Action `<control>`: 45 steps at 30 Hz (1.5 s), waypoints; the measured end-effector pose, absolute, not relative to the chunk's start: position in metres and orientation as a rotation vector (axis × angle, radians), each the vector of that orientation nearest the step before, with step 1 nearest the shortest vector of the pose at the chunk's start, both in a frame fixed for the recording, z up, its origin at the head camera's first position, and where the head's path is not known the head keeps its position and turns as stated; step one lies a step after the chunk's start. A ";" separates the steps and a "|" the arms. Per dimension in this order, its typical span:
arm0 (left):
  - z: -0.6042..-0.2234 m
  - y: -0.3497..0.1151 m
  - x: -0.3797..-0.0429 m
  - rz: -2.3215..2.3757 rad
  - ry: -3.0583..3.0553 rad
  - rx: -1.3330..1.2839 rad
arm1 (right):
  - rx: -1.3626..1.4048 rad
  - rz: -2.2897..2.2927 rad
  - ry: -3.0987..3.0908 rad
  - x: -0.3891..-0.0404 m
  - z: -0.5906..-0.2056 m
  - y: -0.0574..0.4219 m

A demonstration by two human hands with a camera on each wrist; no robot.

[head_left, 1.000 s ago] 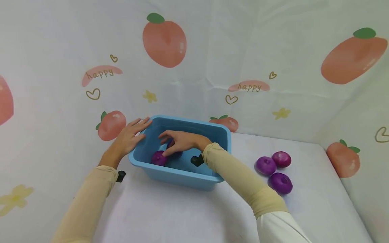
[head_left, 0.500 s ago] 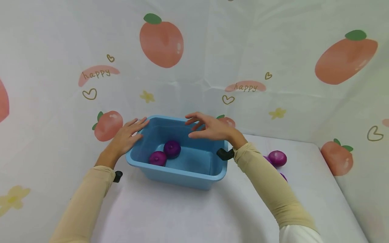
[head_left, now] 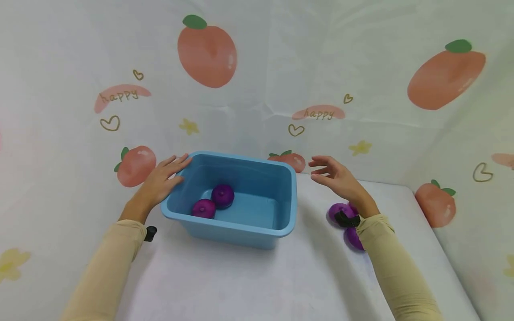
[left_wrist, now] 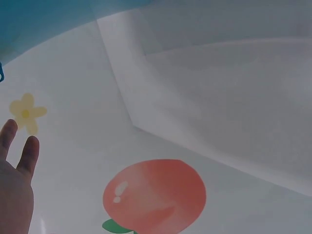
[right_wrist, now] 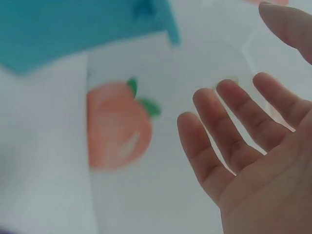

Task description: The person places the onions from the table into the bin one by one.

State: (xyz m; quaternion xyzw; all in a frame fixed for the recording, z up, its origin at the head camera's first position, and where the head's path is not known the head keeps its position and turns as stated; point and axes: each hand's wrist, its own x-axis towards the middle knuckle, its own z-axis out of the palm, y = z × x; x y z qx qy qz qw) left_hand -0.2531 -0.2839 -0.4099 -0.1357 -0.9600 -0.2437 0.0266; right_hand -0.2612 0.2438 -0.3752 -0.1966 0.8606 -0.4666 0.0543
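A blue plastic bin [head_left: 237, 229] stands on the white table, with two purple onions [head_left: 222, 196] side by side in its left half. My left hand [head_left: 163, 178] rests on the bin's left rim, fingers extended. To the right of the bin my right hand [head_left: 337, 179] hangs in the air, holding nothing; in the right wrist view its palm [right_wrist: 273, 185] is bare and the fingers are loosely spread. Below that hand, on the table, lies a cluster of purple onions [head_left: 338, 209], partly hidden by the right wrist and its black strap.
A white cloth [head_left: 249, 58] printed with fruit, hearts and flowers hangs behind and along the sides of the table [head_left: 241, 285]. The bin's right wall [head_left: 292, 196] rises between the onions inside and those on the table.
My right hand has come up out of the bin, leaving both onions there, and has moved right past the rim. The left hand stays on the rim; the view has shifted slightly.
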 end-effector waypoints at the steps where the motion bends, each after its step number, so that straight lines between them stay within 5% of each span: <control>1: -0.409 -0.284 -0.253 -0.754 -2.970 -0.421 | -0.569 -1.406 2.624 -0.259 -0.379 0.252; 18: -0.408 -0.285 -0.250 -0.731 -2.983 -0.402 | -0.236 -1.109 2.720 -0.219 -0.447 0.315; 45: -0.407 -0.279 -0.250 -0.725 -2.974 -0.384 | -0.245 -0.910 2.616 -0.227 -0.478 0.307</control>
